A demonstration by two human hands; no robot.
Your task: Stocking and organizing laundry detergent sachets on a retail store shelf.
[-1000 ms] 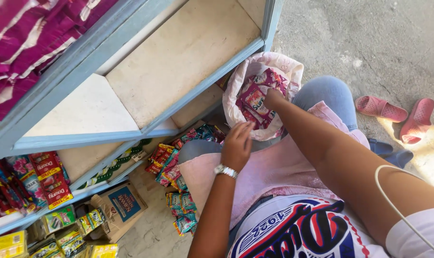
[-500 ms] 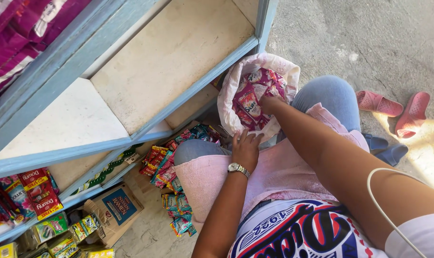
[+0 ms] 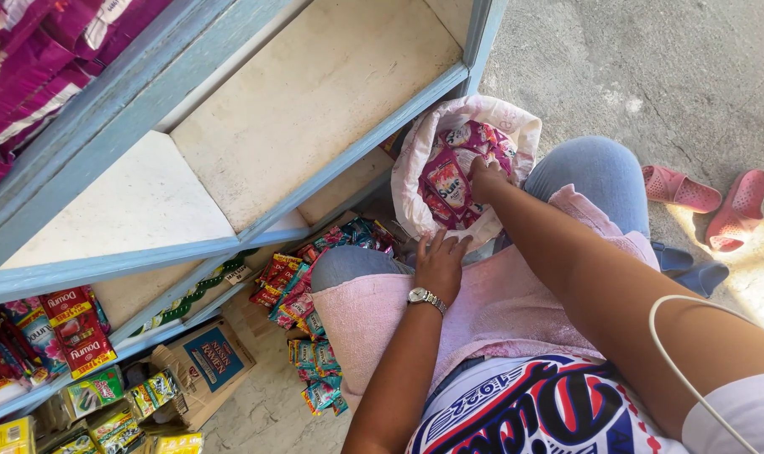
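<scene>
- The right hand (image 3: 485,175) is down in the mouth of the white bag (image 3: 415,172), fingers curled among the pink sachets (image 3: 451,183). Its grip looks closed around the sachets, though which of them it actually holds is hidden by the fingers.
- The left hand (image 3: 441,262) rests flat on the bag's lower rim, fingers spread, grip open, pinning the soft plastic against the lap. A watch (image 3: 426,298) sits on that wrist.
- Doing this well, as I judge it: the flat hand should hold the rim down firmly so the mouth stays wide; the reaching hand should pinch a strip of sachets near its top edge, not dig at the pile, and lift straight up so the limp bag does not drag along or tip toward the shelf (image 3: 314,101).
- The bag stands upright between the knees and the blue shelf post, touching the lap cloth (image 3: 516,311). It is filled with pink and purple sachets, packed loosely up to the rim.
- The middle shelf board is bare. The upper one, top left, carries purple packets (image 3: 29,67).
- The lowest shelf holds red packets (image 3: 71,332), and a small cardboard box (image 3: 218,361) leans below it, its contents out of sight.
- More strips of sachets (image 3: 314,277) hang beside the left knee.
- Two pink slippers (image 3: 710,197) lie on the floor, well apart from the bag.
</scene>
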